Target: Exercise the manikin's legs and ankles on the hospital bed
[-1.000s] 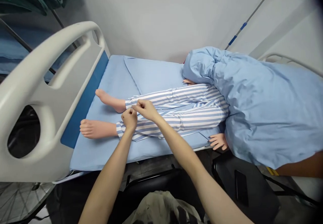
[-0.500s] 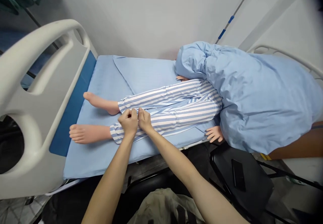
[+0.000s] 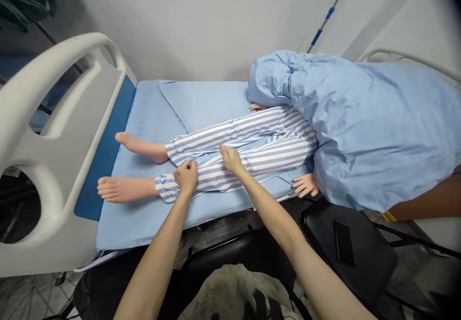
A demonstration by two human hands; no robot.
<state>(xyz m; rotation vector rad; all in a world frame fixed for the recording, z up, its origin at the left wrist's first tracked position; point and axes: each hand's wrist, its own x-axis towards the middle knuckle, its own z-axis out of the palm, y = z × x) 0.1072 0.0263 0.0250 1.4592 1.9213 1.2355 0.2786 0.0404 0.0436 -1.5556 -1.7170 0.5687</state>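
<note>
A mannequin lies on the bed in blue-and-white striped trousers (image 3: 281, 159), its bare feet (image 3: 126, 189) toward the footboard. My left hand (image 3: 186, 176) is closed in a fist over the nearer trouser leg, close to the cuff. Farther up the same leg, around shin or knee level, my right hand (image 3: 231, 159) is also closed, thumb side up. A gap separates the two fists. Whatever the fingers may hold is hidden, and whether they press on the fabric is unclear. A bunched light-blue quilt (image 3: 370, 128) covers the mannequin's upper body; one mannequin hand (image 3: 305, 184) sticks out beneath it.
The bed's pale footboard (image 3: 77, 132) rises at the left and a wall (image 3: 201, 27) runs behind. At the lower right, a black chair (image 3: 374, 262) carries a dark phone (image 3: 344, 243). Another black chair (image 3: 230, 248) stands between me and the light-blue sheet (image 3: 144, 224).
Both fists were side by side over the lower shin. My right fist has moved right, up the leg, away from the left one, which stays near the cuff. The view has shifted slightly.
</note>
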